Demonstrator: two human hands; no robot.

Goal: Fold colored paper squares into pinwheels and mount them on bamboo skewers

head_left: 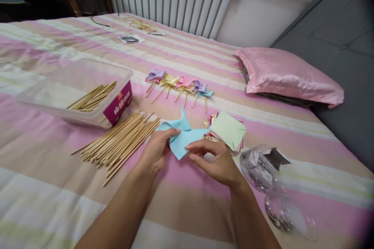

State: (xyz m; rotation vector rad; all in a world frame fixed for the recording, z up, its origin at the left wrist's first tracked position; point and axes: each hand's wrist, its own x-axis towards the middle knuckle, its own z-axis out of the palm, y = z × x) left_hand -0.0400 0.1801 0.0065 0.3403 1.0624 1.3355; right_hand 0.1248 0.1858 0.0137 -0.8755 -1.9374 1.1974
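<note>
A blue paper pinwheel (187, 139), partly folded, is held above the bed. My left hand (159, 146) grips it, thumb pressed on the centre where folded tips meet and the fingers hidden beneath. My right hand (214, 157) has its thumb and index finger at the lower right edge of the paper; whether they pinch it is hard to make out. Just right of the pinwheel lies a stack of cut paper squares (229, 130), pale green on top. Left of my left hand is a pile of thin wooden sticks (122, 140).
Several finished pinwheels on sticks (181, 83) lie in a row beyond my hands. A clear plastic box (73, 114) with more sticks stands left. Clear containers of small metal pieces (277, 214) sit at right. A pink pillow (289, 76) rests against the grey headboard (330, 46).
</note>
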